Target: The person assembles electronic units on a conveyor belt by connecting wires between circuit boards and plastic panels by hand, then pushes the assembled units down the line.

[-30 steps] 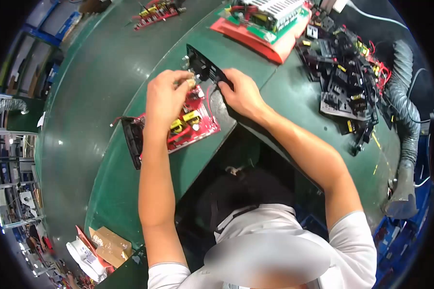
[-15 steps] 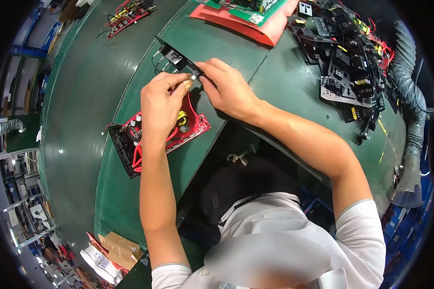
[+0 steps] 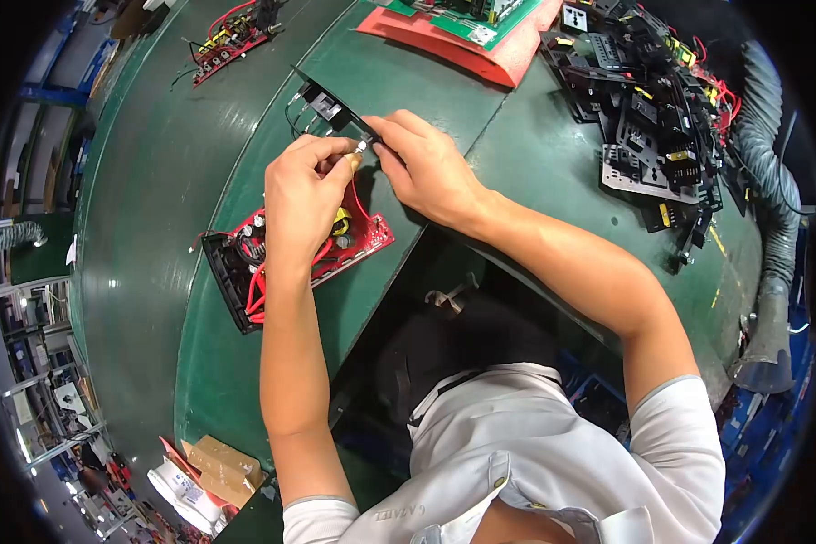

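While a green worktable spreads across the workshop, a red circuit board lies on it, partly hidden beneath the worker's left forearm. Just beyond, a black panel is held at a tilt, its near end pinched between the thumb and fingers of the right hand. The left hand closes thumb and fingertips on a small metallic fitting beside that end; whether fitting and panel touch, this onlooker cannot tell. Good handling seems to call for a steady right grip, light left fingertips and slack in the red wire running toward the board.
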Available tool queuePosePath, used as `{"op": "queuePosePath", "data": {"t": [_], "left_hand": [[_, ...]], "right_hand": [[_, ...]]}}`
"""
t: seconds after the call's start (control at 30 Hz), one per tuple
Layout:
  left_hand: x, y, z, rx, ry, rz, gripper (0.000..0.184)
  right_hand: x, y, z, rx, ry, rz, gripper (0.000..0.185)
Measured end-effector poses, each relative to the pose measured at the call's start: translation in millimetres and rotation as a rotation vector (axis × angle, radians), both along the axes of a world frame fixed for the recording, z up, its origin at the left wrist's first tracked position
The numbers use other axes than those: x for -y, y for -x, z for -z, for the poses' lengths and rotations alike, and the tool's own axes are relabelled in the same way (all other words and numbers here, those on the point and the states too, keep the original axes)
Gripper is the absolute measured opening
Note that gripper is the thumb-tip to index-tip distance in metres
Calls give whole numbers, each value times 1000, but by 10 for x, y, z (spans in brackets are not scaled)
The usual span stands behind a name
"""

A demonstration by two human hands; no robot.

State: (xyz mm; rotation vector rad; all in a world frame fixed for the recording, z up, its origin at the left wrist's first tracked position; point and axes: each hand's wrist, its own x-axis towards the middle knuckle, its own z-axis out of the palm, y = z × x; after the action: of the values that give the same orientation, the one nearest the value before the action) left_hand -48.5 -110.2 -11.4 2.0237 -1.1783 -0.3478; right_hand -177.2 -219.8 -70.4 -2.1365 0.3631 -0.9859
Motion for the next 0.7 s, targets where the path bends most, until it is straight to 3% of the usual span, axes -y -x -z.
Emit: {"op": "queuePosePath", "data": {"t": [0.23, 0.57, 0.7], "left_hand": [[10, -2, 113, 70, 60, -29, 17], [4, 41, 110, 450, 39, 92, 11], [-80, -81, 61, 354, -3, 111, 20]], "right_hand": [[-8, 3, -22, -48, 10, -9, 38], [-54, 41, -9, -129, 63, 5, 39], [-30, -2, 16, -63, 58, -31, 35]]}}
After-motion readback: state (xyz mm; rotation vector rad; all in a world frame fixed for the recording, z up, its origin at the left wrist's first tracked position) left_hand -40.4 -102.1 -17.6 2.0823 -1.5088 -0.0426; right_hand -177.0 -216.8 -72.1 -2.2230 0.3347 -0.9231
